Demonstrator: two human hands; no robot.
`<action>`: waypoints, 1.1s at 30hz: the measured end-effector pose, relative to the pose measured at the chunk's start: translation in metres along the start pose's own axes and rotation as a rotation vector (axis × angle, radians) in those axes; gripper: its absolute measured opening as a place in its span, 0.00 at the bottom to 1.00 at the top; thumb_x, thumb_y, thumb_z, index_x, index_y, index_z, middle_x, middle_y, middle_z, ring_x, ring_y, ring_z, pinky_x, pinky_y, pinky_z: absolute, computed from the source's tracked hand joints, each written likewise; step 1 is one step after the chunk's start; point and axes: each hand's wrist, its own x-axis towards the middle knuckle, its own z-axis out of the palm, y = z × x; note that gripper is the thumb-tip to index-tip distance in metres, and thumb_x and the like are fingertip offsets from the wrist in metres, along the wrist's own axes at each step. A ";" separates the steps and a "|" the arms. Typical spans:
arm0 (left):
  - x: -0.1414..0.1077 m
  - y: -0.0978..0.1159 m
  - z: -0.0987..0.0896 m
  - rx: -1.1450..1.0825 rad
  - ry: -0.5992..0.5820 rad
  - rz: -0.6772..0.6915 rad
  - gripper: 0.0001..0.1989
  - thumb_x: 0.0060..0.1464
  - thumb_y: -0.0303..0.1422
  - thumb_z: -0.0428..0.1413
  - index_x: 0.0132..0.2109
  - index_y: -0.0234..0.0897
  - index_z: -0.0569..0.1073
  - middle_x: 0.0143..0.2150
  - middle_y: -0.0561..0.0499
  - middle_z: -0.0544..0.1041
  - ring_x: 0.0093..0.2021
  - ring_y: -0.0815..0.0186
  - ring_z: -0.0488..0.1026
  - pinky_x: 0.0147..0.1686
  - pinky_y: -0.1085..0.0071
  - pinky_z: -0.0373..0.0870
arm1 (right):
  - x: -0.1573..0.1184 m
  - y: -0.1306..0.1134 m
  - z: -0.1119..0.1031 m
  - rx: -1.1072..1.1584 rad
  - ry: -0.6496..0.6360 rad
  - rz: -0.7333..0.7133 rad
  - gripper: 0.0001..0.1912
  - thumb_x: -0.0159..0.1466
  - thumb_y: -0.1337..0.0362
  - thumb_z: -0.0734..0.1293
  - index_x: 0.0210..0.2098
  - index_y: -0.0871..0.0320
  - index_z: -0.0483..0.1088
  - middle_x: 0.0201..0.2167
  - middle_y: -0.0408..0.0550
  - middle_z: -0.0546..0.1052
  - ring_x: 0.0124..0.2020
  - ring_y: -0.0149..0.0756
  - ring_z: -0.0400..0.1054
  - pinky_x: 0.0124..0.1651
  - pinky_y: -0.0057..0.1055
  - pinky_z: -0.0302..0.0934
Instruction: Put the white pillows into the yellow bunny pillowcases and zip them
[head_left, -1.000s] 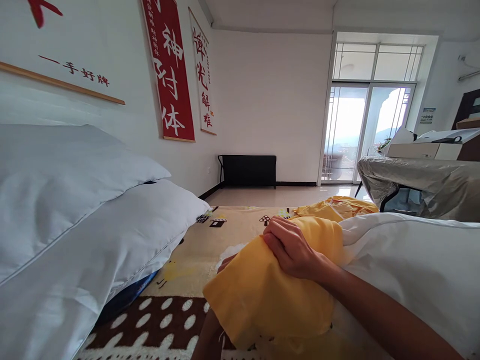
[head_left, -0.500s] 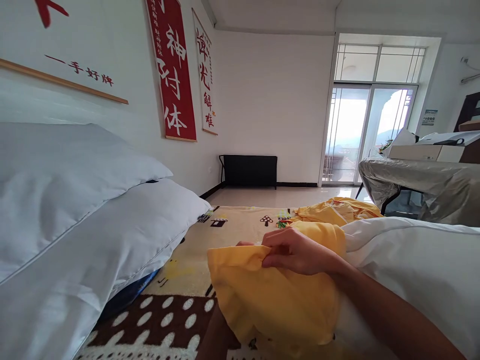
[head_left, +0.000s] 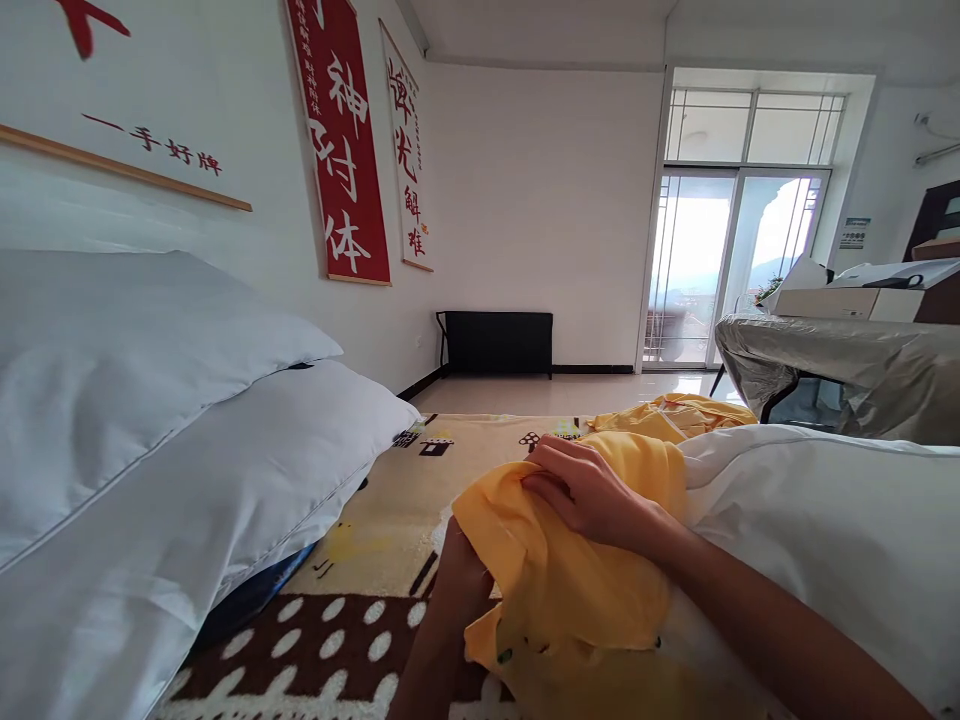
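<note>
**Right hand [head_left: 576, 485] closes on a fold of smooth golden-yellow cloth [head_left: 585, 590]**

The cloth is thin and matte, draped in soft, curving folds directly below the right hand, whose thumb and fingers are drawn narrow around its raised upper edge. Its lower hem hangs unevenly, with a loose pointed corner and small dark marks along it. The left forearm [head_left: 442, 620], bare, rises to the left of the cloth and runs in under it; the left hand is hidden there, so I cannot tell whether it is spread or gripping.

A plump white pillow with a sleek surface [head_left: 832, 530] lies to the right of both hands, behind the right forearm, and the cloth bunches in rounded, tube-like folds against its near end. Just beyond the right hand sits a crumpled yellow fabric heap [head_left: 679, 415], full of small creases.

Beneath the hands spreads a fuzzy beige blanket with printed figures [head_left: 397, 500]; its dark brown border carries pale oval spots. Well to the left of the hands, two puffy, pale grey-white pillows with piped seams [head_left: 247, 460] lie stacked. Far beyond the right hand stands a table under a wrinkled, shiny silvery cover [head_left: 877, 370].
</note>
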 end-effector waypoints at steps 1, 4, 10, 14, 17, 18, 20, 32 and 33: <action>-0.001 0.003 0.002 -0.009 0.005 -0.003 0.12 0.30 0.30 0.63 0.27 0.34 0.70 0.25 0.54 0.69 0.28 0.69 0.62 0.26 0.74 0.65 | 0.000 0.000 0.000 -0.038 -0.001 -0.030 0.12 0.69 0.64 0.56 0.28 0.57 0.59 0.28 0.44 0.65 0.29 0.29 0.57 0.33 0.27 0.53; -0.004 0.011 0.005 -0.054 0.088 -0.036 0.10 0.30 0.30 0.59 0.20 0.34 0.64 0.19 0.56 0.61 0.23 0.73 0.56 0.20 0.77 0.57 | 0.002 0.002 -0.002 -0.202 0.017 -0.113 0.14 0.69 0.62 0.55 0.27 0.57 0.59 0.26 0.44 0.65 0.27 0.30 0.56 0.31 0.29 0.50; -0.007 0.019 -0.006 -0.240 0.420 -0.222 0.15 0.24 0.30 0.58 0.28 0.37 0.69 0.20 0.58 0.67 0.21 0.71 0.61 0.18 0.76 0.60 | 0.003 0.015 -0.016 -0.449 0.015 -0.213 0.17 0.70 0.59 0.55 0.27 0.57 0.62 0.22 0.44 0.67 0.25 0.32 0.55 0.30 0.32 0.45; -0.003 0.020 -0.009 -0.344 0.402 -0.273 0.16 0.25 0.28 0.57 0.29 0.37 0.68 0.19 0.60 0.67 0.20 0.71 0.62 0.18 0.76 0.61 | 0.004 0.016 -0.025 -0.555 0.008 -0.178 0.17 0.69 0.63 0.56 0.24 0.58 0.63 0.22 0.46 0.68 0.27 0.33 0.55 0.31 0.33 0.46; -0.002 0.019 -0.009 -0.197 0.276 -0.149 0.07 0.30 0.28 0.57 0.23 0.34 0.66 0.17 0.59 0.64 0.19 0.75 0.58 0.17 0.78 0.57 | 0.007 0.000 -0.025 -0.577 0.057 -0.014 0.09 0.66 0.67 0.59 0.29 0.58 0.66 0.30 0.51 0.72 0.35 0.39 0.60 0.39 0.37 0.50; -0.002 0.018 -0.009 -0.152 0.232 -0.121 0.06 0.32 0.29 0.57 0.22 0.33 0.66 0.17 0.58 0.64 0.19 0.75 0.58 0.17 0.78 0.57 | 0.007 -0.009 -0.023 -0.541 0.086 0.048 0.05 0.65 0.67 0.60 0.34 0.59 0.67 0.35 0.52 0.73 0.38 0.40 0.61 0.44 0.39 0.50; -0.004 0.018 -0.009 -0.118 0.175 -0.104 0.07 0.37 0.31 0.58 0.22 0.33 0.67 0.18 0.56 0.65 0.20 0.73 0.59 0.17 0.77 0.58 | 0.009 -0.026 -0.014 -0.395 0.104 0.151 0.11 0.64 0.64 0.63 0.46 0.60 0.65 0.42 0.54 0.73 0.44 0.43 0.62 0.50 0.42 0.50; -0.001 0.006 -0.018 -0.193 -0.156 -0.200 0.08 0.39 0.30 0.60 0.29 0.34 0.71 0.20 0.56 0.67 0.21 0.72 0.61 0.20 0.77 0.60 | 0.017 -0.019 0.006 0.182 0.039 0.299 0.14 0.64 0.58 0.62 0.26 0.58 0.58 0.22 0.38 0.65 0.25 0.27 0.56 0.31 0.25 0.50; -0.001 0.006 -0.017 -0.165 -0.175 -0.188 0.07 0.38 0.30 0.61 0.28 0.34 0.71 0.20 0.56 0.67 0.21 0.72 0.62 0.21 0.77 0.62 | 0.017 -0.018 0.005 0.174 0.049 0.273 0.14 0.66 0.58 0.60 0.27 0.58 0.59 0.23 0.39 0.65 0.26 0.27 0.56 0.32 0.26 0.50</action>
